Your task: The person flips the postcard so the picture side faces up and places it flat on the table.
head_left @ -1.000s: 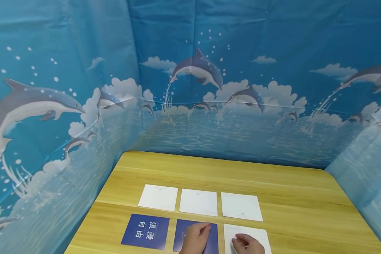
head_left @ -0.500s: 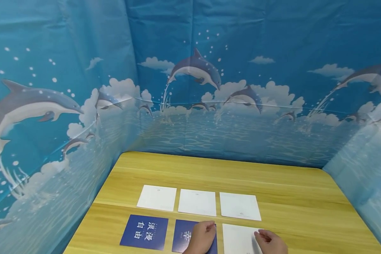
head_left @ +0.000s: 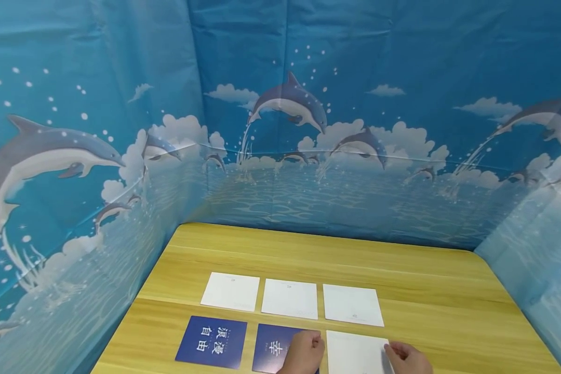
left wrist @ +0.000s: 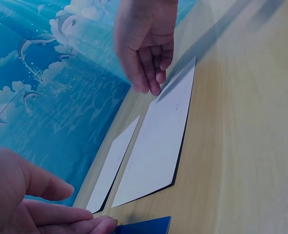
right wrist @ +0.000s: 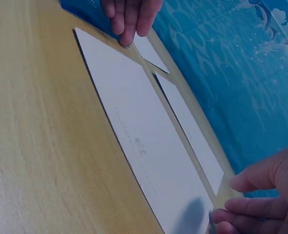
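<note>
In the head view a white card (head_left: 355, 353) lies at the front right of the table. My right hand (head_left: 409, 358) is at its right edge, with fingertips touching or very close to it; the right wrist view shows the thumb (right wrist: 256, 176) apart from the fingers. My left hand (head_left: 304, 352) covers the right part of a blue card (head_left: 267, 349) bearing a white character. In the left wrist view the left thumb (left wrist: 51, 186) stands apart from the fingers, whose tips are by the blue card's edge. Neither hand visibly grips anything.
Another blue card (head_left: 210, 341) with white characters lies at the front left. Behind is a row of white cards: left (head_left: 230, 292), middle (head_left: 290, 299) and right (head_left: 352, 305). A dolphin-print curtain (head_left: 280, 197) borders the wooden table (head_left: 425, 280).
My right hand has moved right, from over the front white card to its right edge. My left hand has shifted slightly right, uncovering the character on the middle blue card.
</note>
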The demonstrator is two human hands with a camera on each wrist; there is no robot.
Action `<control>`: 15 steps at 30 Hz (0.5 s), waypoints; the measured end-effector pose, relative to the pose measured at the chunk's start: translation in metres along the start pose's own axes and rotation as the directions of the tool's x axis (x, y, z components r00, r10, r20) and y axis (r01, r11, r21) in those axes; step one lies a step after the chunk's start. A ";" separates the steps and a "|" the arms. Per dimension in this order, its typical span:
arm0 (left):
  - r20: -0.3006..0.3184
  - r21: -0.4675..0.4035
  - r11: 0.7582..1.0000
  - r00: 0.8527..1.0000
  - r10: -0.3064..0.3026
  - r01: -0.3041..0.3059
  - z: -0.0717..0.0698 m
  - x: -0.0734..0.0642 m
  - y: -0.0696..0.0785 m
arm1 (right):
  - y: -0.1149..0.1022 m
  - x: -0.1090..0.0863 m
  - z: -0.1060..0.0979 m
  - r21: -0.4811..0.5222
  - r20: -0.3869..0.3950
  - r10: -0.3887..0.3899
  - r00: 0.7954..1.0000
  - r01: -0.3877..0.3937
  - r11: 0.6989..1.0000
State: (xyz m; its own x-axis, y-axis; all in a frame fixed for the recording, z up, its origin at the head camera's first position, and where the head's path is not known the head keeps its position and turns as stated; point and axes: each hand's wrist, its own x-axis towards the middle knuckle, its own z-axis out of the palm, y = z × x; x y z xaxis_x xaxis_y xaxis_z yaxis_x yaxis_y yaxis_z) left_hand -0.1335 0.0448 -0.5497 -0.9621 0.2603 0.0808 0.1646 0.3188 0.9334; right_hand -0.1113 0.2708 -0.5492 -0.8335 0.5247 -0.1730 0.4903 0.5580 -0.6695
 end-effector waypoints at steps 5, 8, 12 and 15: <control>-0.010 0.018 0.999 0.999 0.046 -0.046 0.003 0.000 0.000 | 0.001 0.001 0.003 0.009 -0.010 0.022 1.000 -0.022 1.000; -0.007 0.026 0.998 0.998 0.064 -0.064 0.004 0.000 0.000 | -0.001 0.000 0.001 0.016 -0.043 0.006 0.999 -0.005 1.000; 0.002 0.027 0.997 0.998 0.068 -0.068 0.007 0.001 0.000 | 0.000 -0.001 0.000 0.020 -0.074 -0.001 0.997 0.002 1.000; -0.018 0.089 0.988 0.992 0.126 -0.124 0.011 0.001 -0.001 | 0.000 0.000 0.001 0.036 -0.065 0.024 0.998 -0.022 0.999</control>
State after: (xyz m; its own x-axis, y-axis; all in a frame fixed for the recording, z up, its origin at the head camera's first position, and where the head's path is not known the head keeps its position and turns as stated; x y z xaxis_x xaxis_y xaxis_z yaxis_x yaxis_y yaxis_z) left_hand -0.1320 0.0547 -0.5544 -0.9375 0.2820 0.2039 0.3011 0.3640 0.8814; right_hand -0.1110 0.2702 -0.5498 -0.8032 0.5785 -0.1419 0.4987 0.5227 -0.6915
